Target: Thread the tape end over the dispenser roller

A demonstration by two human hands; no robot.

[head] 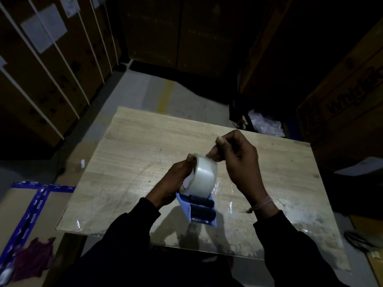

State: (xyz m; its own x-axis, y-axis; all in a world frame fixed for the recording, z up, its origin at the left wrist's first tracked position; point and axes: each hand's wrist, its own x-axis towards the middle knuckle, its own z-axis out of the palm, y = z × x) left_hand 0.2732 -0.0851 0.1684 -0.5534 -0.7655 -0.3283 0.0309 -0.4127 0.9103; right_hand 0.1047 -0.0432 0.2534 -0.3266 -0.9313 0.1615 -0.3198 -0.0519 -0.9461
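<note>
Wooden board [145, 141] (pale, scuffed) bears clear film [224, 188].

A wooden board [145, 146] lies over the floor. Left of the board sits a cardboard box [31, 214] with blue tape and a purple cloth [35, 257]; bubble wrap [267, 123] lies beyond its far right corner.

i see a flat wooden table top [145, 141] in the middle. above it sits a clear tape roll [204, 175] in a blue plastic tape holder [199, 210]. my left hand [176, 181] is on the left side of the roll, and my right hand [242, 160] is just right of it and a bit behind. a brown cardboard box with blue tape [35, 204] lies left of the table, with a purple cloth [35, 259] on it. tall cardboard boxes [51, 79] stand behind on the left. a crinkly clear plastic wrap [265, 123] lies behind the table on the right.
</note>
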